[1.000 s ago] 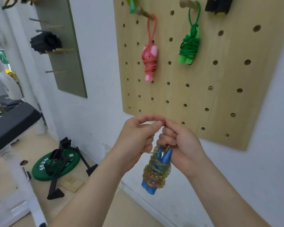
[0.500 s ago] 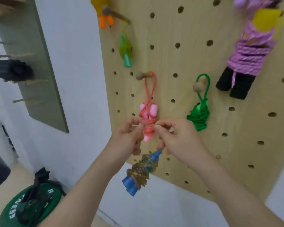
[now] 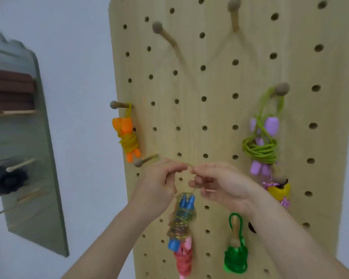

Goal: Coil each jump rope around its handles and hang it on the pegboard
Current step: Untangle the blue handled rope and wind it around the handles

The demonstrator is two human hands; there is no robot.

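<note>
Since 0.5 s ago both hands have climbed the pegboard [image 3: 189, 117]. The pink rope [image 3: 183, 258], then level with the fingertips, now hangs below the blue-handled jump rope [image 3: 182, 222], and that bundle has swung from a slant to nearly upright.

The 2 forearms reach up from the bottom edge and the hands meet in front of the board's middle. The left hand [image 3: 159, 183] has its thumb and forefinger pressed together on the rope's thin loop [image 3: 190, 168], with the other fingers curled under. The right hand [image 3: 222, 187] mirrors it, back towards the camera, and pinches the same loop from the other side, so the 2 pinches nearly touch. The loop is blurred and barely visible between them. The coiled bundle dangles just below the hands, its 2 blue handles wrapped in a glittery clear cord, in front of the board and on no peg.

A bare peg [image 3: 141, 161] juts out just left of the left hand, near the board's left edge and under the orange rope [image 3: 127, 137]. 2 more bare pegs [image 3: 158, 27] stand near the top edge. Towards the right edge hang a purple-handled rope [image 3: 260, 147] and, beneath it, a yellow bundle [image 3: 278, 191]. A green rope [image 3: 236, 257] hangs near the bottom edge.

On the wall to the left is a grey-green board [image 3: 34, 148] with thin pegs, one carrying a black bundle [image 3: 6, 180].
</note>
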